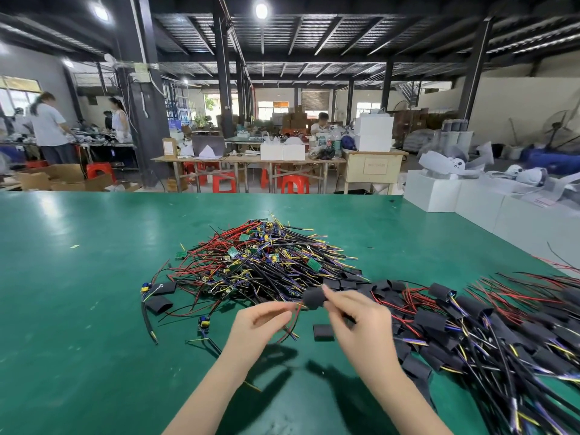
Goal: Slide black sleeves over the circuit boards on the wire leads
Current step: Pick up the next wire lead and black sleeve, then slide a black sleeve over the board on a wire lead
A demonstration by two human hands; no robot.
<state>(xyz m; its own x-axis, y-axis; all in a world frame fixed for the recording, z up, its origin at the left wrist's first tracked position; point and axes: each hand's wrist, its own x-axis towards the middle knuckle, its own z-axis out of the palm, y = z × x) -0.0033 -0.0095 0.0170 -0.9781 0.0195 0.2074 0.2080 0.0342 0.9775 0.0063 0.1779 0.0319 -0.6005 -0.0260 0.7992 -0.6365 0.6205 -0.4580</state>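
Above the green table (pixel 78 309), my right hand (pixel 354 315) pinches a black sleeve (pixel 313 298) that sits over a wire lead. My left hand (pixel 260 321) pinches the red and yellow wire ends (pixel 292 324) coming out of that sleeve on its left side. Whatever is inside the sleeve is hidden. Behind my hands lies a tangled pile of bare circuit boards on wire leads (pixel 260 262). On the right spreads a heap of sleeved leads (pixel 489 334). A loose black sleeve (pixel 323 332) lies flat just below my right hand.
More loose black sleeves (pixel 158 304) and a single bare board with wires (pixel 203 324) lie to the left of my hands. White boxes (pixel 445 193) line the table's far right edge. People work at benches beyond the table.
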